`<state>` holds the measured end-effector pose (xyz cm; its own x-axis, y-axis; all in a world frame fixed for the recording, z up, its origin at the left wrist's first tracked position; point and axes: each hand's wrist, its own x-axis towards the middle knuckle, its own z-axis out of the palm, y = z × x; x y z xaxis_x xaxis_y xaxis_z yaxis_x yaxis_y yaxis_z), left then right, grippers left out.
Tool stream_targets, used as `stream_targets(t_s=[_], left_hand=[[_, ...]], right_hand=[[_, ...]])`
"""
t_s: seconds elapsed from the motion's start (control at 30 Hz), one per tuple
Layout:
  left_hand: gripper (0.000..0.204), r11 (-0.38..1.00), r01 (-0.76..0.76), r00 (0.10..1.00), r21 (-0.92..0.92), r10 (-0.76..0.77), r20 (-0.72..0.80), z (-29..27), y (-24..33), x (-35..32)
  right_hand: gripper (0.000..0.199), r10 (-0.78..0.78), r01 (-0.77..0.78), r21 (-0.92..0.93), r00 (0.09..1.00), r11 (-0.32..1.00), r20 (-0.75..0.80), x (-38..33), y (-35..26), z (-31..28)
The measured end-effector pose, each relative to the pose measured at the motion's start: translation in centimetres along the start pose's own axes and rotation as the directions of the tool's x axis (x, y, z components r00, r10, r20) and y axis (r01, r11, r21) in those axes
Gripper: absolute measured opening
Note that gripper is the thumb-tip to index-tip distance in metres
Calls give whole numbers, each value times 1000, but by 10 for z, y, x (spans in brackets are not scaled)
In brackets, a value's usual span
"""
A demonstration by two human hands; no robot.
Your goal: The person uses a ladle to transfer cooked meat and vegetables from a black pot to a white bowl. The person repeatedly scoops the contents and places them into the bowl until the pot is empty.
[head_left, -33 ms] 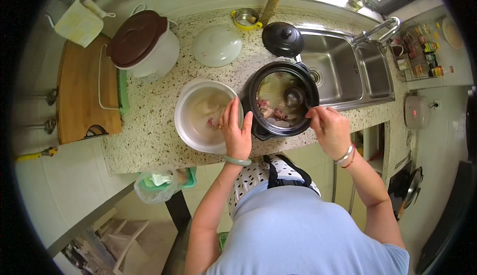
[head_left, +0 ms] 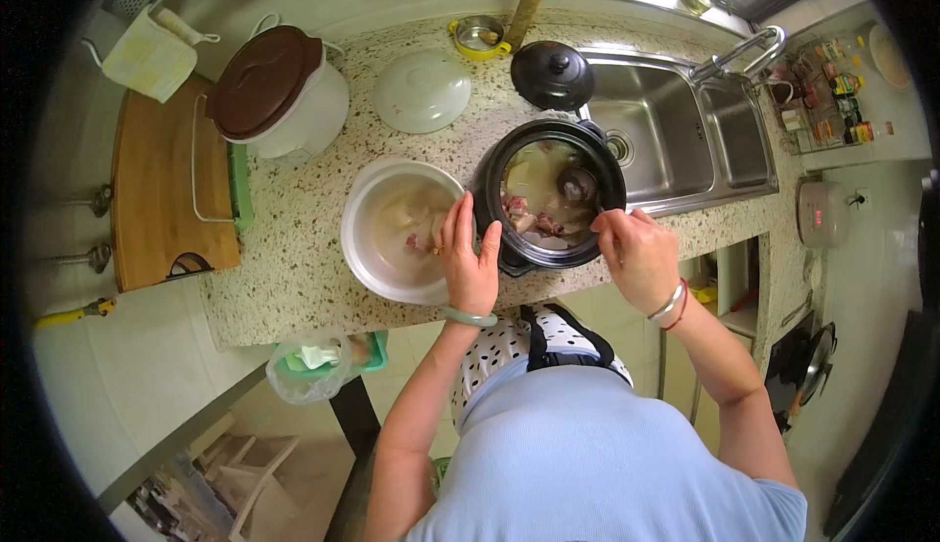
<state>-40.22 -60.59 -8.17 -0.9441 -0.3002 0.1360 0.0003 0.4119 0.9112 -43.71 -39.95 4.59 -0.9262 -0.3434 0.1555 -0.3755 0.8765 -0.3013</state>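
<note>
Our left hand (head_left: 471, 260) lies open between the white bowl (head_left: 354, 238) and the black pot (head_left: 488, 188), mid frame. Our right hand (head_left: 636, 256) curls at the pot's rim; we cannot tell its grip.

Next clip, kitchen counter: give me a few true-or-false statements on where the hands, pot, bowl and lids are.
1. The left hand lies at the rim of the white bowl. True.
2. The black pot has its lid on. False: it is open, and the black lid lies behind it on the counter.
3. The right hand is at the pot's near rim. True.
4. The brown-lidded cooker stands in the sink. False: it stands on the counter, left of the bowl.
</note>
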Motion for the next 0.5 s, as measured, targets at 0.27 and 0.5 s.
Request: stream_targets(t_s=[0.27,0.5], left_hand=[[53,997,-33,999,75,30,34,5,4,-2],[49,999,-36,998,18,35,49,7,12,1]], right_hand=[[5,-43,56,-99,991,993,128,0,-7,35],[7,-39,33,48,991,998,132,12,2,54]])
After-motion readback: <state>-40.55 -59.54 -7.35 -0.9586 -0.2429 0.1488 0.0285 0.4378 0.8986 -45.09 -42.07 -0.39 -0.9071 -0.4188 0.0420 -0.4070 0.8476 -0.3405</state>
